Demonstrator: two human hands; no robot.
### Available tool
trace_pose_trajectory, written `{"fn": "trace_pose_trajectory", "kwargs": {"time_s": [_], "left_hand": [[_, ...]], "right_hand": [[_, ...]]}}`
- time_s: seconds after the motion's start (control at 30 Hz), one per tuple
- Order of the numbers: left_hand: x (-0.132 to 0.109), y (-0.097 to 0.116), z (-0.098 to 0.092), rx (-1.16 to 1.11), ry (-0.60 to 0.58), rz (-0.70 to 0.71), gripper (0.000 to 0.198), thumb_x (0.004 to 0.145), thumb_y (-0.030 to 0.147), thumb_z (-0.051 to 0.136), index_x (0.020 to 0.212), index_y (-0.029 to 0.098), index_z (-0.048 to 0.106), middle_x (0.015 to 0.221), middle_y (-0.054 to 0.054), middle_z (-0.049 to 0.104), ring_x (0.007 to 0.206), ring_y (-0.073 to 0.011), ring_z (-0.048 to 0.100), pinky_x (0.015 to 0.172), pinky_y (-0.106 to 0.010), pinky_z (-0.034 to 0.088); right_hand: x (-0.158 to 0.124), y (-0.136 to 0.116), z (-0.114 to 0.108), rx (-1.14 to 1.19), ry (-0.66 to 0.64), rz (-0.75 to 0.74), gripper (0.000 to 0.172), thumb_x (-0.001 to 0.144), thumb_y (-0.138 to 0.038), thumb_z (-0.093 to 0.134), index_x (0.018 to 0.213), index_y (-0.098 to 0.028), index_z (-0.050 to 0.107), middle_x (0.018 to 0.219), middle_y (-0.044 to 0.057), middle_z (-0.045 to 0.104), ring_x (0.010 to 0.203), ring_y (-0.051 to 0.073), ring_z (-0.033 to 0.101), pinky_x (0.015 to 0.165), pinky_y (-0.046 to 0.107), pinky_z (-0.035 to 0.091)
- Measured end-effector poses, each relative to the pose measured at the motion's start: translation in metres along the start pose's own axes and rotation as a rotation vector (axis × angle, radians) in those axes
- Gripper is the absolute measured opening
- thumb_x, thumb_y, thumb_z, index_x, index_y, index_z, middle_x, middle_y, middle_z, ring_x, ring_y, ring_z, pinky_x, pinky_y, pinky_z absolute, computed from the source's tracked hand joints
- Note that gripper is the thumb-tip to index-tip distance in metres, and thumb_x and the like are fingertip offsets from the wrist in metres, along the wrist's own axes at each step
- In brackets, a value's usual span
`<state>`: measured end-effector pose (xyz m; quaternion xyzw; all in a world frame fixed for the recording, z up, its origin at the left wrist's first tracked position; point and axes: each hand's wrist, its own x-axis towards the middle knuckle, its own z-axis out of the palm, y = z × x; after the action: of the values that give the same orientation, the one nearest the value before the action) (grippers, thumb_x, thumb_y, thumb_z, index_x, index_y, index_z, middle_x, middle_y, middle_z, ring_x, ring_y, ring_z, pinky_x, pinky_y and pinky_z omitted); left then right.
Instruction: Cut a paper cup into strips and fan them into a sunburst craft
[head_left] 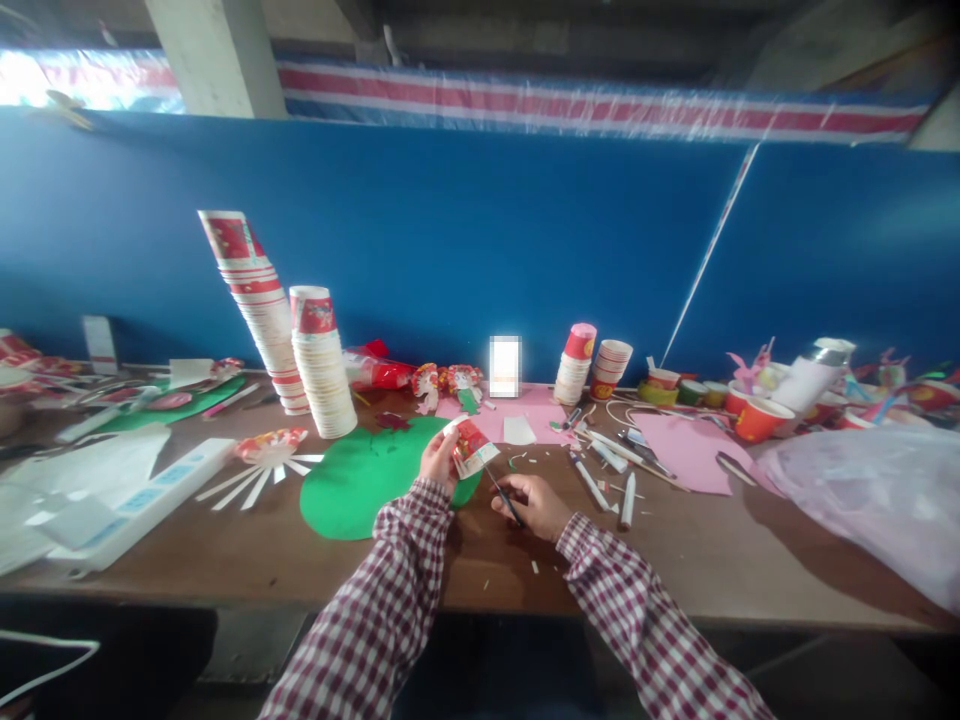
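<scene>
My left hand (438, 462) is closed on a red and white printed paper cup (472, 450), tilted above the edge of a round green paper sheet (349, 495). Dark-handled scissors (513, 509) are in my right hand (536, 505), its fingers bent around the handles. Their blades point up and left to the cup's lower right edge; whether they are parted is too small to tell. Small white paper scraps (535, 567) lie on the brown table near my right hand. A cup cut into splayed strips (274, 460) rests left of the green sheet.
Two tall paper cup stacks (322, 385) stand at the back left, with shorter stacks (574, 365) right of centre. Pens (591, 482) and pink paper (679, 450) lie to the right, near a plastic bag (862, 490). A white power strip (157, 500) is on the left. Behind rises a blue panel (465, 230).
</scene>
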<state>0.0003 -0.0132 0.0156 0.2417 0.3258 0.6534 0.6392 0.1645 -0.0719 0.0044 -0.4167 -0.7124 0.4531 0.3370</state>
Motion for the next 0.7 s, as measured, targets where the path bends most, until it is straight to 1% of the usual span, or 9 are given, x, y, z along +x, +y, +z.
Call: {"fn": "trace_pose_trajectory", "kwargs": {"time_s": [0.2, 0.3, 0.4, 0.53, 0.7], "left_hand": [[0.0033, -0.0028, -0.0027, -0.002, 0.03, 0.047, 0.025, 0.074, 0.018, 0.061, 0.099, 0.018, 0.058, 0.08, -0.005, 0.067, 0.062, -0.0156, 0.063, 0.063, -0.036, 0.055], [0.004, -0.0037, -0.0025, -0.013, 0.014, 0.047, 0.02, 0.077, 0.023, 0.058, 0.096, 0.016, 0.059, 0.08, -0.006, 0.066, 0.064, -0.0165, 0.064, 0.065, -0.037, 0.054], [0.0054, -0.0047, -0.0029, -0.045, 0.029, 0.044, 0.018, 0.08, 0.027, 0.054, 0.092, 0.015, 0.058, 0.078, -0.006, 0.066, 0.065, -0.018, 0.064, 0.066, -0.039, 0.054], [0.007, -0.0057, -0.0046, -0.067, 0.041, 0.042, 0.015, 0.079, 0.026, 0.055, 0.089, 0.016, 0.057, 0.077, -0.006, 0.066, 0.064, -0.0181, 0.064, 0.066, -0.04, 0.053], [0.0068, -0.0055, -0.0055, -0.071, 0.024, 0.05, 0.015, 0.077, 0.026, 0.057, 0.089, 0.016, 0.057, 0.078, -0.006, 0.066, 0.066, -0.0185, 0.064, 0.067, -0.04, 0.053]], "right_hand": [[-0.0006, -0.0026, -0.0002, -0.023, -0.002, -0.009, 0.034, 0.073, -0.045, 0.059, 0.087, -0.013, 0.061, 0.061, 0.0, 0.056, 0.051, 0.01, 0.049, 0.046, 0.019, 0.037], [-0.0014, -0.0046, -0.0002, -0.024, 0.002, -0.005, 0.034, 0.073, -0.045, 0.06, 0.085, -0.013, 0.061, 0.058, -0.001, 0.054, 0.05, 0.009, 0.048, 0.045, 0.019, 0.036], [-0.0021, -0.0064, -0.0003, -0.018, -0.003, 0.001, 0.034, 0.071, -0.044, 0.061, 0.084, -0.013, 0.061, 0.058, -0.001, 0.054, 0.05, 0.009, 0.047, 0.045, 0.018, 0.035], [-0.0021, -0.0066, -0.0002, -0.036, 0.001, 0.007, 0.034, 0.072, -0.044, 0.061, 0.085, -0.013, 0.062, 0.057, -0.001, 0.054, 0.049, 0.009, 0.047, 0.045, 0.019, 0.035], [-0.0018, -0.0058, -0.0003, -0.048, 0.006, 0.0, 0.033, 0.073, -0.045, 0.059, 0.084, -0.014, 0.062, 0.056, -0.001, 0.054, 0.049, 0.009, 0.047, 0.045, 0.019, 0.035]]}}
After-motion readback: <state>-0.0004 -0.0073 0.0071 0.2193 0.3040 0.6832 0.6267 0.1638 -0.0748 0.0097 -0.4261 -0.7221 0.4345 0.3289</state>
